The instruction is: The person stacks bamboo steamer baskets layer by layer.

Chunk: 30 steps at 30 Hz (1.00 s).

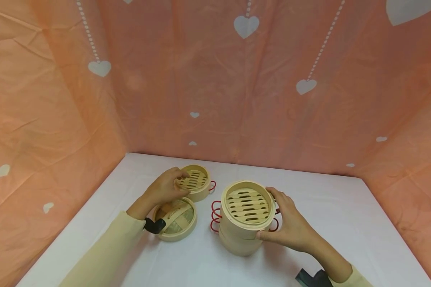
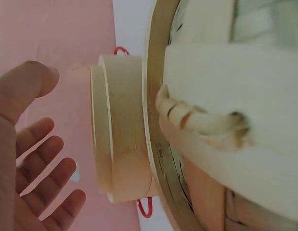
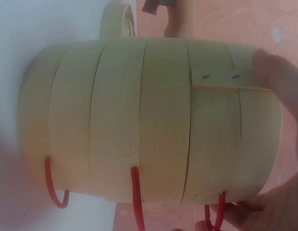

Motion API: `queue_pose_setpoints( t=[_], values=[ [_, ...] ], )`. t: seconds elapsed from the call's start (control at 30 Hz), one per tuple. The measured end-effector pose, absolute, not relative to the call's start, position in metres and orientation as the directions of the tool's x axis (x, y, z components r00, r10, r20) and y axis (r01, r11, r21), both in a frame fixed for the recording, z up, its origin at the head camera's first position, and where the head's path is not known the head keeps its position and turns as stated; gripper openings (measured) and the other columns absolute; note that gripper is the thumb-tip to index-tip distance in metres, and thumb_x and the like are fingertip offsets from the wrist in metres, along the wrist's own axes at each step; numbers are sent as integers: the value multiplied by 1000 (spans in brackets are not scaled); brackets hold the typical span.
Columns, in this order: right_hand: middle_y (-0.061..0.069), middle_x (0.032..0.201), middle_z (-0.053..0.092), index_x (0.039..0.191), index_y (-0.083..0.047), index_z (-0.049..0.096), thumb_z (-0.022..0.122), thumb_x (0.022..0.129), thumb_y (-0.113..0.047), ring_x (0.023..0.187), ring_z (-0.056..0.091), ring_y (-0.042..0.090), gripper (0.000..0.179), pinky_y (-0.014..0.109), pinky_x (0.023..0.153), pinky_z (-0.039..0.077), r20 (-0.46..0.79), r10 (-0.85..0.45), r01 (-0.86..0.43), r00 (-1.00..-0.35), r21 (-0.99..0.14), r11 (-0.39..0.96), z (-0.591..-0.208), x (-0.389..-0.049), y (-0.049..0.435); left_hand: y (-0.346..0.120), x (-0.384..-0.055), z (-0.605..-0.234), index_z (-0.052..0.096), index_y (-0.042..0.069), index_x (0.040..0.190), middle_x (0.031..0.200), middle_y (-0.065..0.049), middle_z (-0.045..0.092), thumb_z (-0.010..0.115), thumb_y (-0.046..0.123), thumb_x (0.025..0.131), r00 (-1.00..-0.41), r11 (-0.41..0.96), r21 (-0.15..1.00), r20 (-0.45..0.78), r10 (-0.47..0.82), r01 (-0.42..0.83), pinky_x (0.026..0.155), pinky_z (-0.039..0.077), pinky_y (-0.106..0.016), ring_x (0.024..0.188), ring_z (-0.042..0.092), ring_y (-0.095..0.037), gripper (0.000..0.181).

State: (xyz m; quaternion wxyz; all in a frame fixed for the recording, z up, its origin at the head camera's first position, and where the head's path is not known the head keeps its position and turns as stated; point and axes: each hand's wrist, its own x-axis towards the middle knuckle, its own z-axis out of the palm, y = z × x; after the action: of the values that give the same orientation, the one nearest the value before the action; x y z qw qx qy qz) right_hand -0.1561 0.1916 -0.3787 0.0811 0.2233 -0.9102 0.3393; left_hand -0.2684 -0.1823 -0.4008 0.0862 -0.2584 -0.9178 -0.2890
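Observation:
A stack of round bamboo steamer baskets (image 1: pixel 237 235) with red side handles stands at the middle of the table. My right hand (image 1: pixel 291 227) grips its upper part from the right, thumb on the near side and fingers round the far side. In the right wrist view the thumb (image 3: pixel 278 72) presses the top tier's wall. A single bamboo steamer basket (image 1: pixel 201 193) with a slatted base sits farther back on the left. Over its left side hovers my left hand (image 1: pixel 165 186); the left wrist view shows loosely bent fingers (image 2: pixel 47 183), apart from the basket.
A woven bamboo steamer lid (image 1: pixel 181 231) with a strap handle lies in front of the single basket, under my left wrist. The white table (image 1: pixel 327 207) ends at peach cloth walls (image 1: pixel 219 91) with pale hearts at the back and sides.

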Motion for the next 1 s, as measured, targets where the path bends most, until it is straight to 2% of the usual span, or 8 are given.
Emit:
queue_pose_setpoints(
  t=[0.27,0.47,0.7,0.9,1.0],
  values=[
    [2,134,48,146,-14,31,87,60,-51,116,43,18,109,39,83,48,294,-358,-463,-886,-588,663,-378,-156,192,-180,-285,-408,65,2,110,105,-15,63,81,19,75,-854,662,540,315,414,520,88,50,-47,102,60,-32,42],
    [2,133,48,146,-15,31,88,60,-50,116,43,19,109,39,84,47,284,-362,-459,-888,-605,650,-378,-157,193,-171,-290,-412,67,3,110,111,-13,64,81,14,73,-883,622,641,219,415,451,96,46,-48,108,58,-33,41],
    [2,132,48,145,-15,31,88,60,-51,116,43,20,109,38,84,47,276,-364,-454,-890,-615,644,-377,-158,192,-162,-296,-419,68,11,110,107,-4,65,82,21,74,-870,675,573,155,468,465,92,49,-41,104,60,-22,39],
    [0,131,49,144,-15,32,88,59,-50,116,41,19,108,36,84,45,277,-367,-457,-888,-617,640,-376,-158,192,-155,-296,-419,69,12,106,105,-1,65,82,16,74,-865,688,558,118,488,464,91,50,-38,101,61,-18,35],
    [1,131,50,144,-15,32,88,59,-51,117,41,20,108,36,85,45,277,-368,-457,-888,-619,639,-377,-158,192,-153,-295,-420,70,14,103,99,1,65,81,15,74,-865,695,548,114,489,466,84,51,-34,93,60,-15,31]
  ],
)
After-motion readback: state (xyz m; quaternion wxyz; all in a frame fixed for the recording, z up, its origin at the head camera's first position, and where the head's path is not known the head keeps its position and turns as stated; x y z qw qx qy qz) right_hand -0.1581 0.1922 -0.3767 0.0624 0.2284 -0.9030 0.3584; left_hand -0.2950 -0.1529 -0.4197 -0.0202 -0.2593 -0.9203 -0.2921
